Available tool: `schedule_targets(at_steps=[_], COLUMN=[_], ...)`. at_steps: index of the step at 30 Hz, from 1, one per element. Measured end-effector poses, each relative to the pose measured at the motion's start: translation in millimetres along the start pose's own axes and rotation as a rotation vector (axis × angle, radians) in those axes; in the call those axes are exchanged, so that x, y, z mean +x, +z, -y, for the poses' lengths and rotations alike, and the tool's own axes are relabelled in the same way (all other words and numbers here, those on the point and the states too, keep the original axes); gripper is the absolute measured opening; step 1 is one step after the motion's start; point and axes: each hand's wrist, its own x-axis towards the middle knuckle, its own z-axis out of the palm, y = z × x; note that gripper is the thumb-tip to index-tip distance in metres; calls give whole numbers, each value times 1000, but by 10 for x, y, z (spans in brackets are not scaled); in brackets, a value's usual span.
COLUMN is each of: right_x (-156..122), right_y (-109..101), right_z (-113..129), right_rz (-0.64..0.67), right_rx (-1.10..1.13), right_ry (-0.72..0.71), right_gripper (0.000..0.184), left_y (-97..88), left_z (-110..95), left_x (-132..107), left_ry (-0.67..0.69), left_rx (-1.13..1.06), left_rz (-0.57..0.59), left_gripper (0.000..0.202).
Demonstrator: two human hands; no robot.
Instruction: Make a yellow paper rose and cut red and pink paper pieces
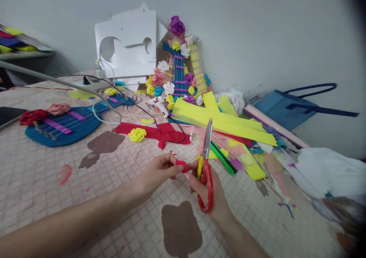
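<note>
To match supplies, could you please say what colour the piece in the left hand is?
The piece is red, clearest in the head view.

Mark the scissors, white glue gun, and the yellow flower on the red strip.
Scissors (207,167): head view, top of red handle.
White glue gun (160,104): head view, body.
Yellow flower (137,134): head view, center.

In the lower centre, the left hand (162,170) is hiding part of a small red piece (182,165) with its thumb, while the scissors (210,187) are covering some fingers of the right hand (219,193). The frame's lower and left edges are cutting off the forearms (71,221). The right edge is cropping a white bundle (331,170); things below it (341,212) are blurring beyond recognition. A dark flat object (11,116) is being cropped at the left edge.
</note>
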Motion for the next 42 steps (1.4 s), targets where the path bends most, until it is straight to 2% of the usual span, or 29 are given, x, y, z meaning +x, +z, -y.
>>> schedule_targets(at_steps=[5, 8, 11, 12, 14, 16, 18, 21, 26, 32, 37, 42], right_x=[-12, 1, 17, 21, 24, 26, 26, 25, 13, 17, 20, 21], right_y=[1, -3, 0, 4, 11, 15, 9, -15, -34, -26, -21, -10], right_z=[-3, 1, -5, -13, -36, -65, -87, -93, -67, -55, -48, -36], right_rz=[-14, 3, 110, 154, 229, 261, 225, 101, 56, 40, 20, 16], right_rx=[68, 223, 426, 475, 533, 538, 478, 295, 66, 115, 127, 122], right_ry=[13, 60, 107, 125, 162, 173, 146, 81, 42, 58, 71, 70], right_gripper=[23, 23, 23, 23, 22, 22, 21, 23, 23, 21, 23, 22], left_y=[-1, -46, -93, -104, -119, -129, -138, -152, -143, -132, -126, -147], left_z=[45, 21, -27, -41, -62, -68, -63, -40, 5, -21, -24, -57], left_x=[4, 15, 26, 29, 38, 51, 68, 92, 97, 73, 73, 89], left_ry=[-14, 11, 108, 143, 196, 197, 151, 61, 4, -29, -64, -16], left_rx=[13, -40, -11, 22, 74, 101, 112, 143, 168, 185, 215, 215], left_rz=[58, 141, 263, 310, 370, 355, 287, 223, 269, 232, 248, 176], left_gripper=[19, 15, 40, 40, 25, 10, 14, 19, 24, 35, 28, 26])
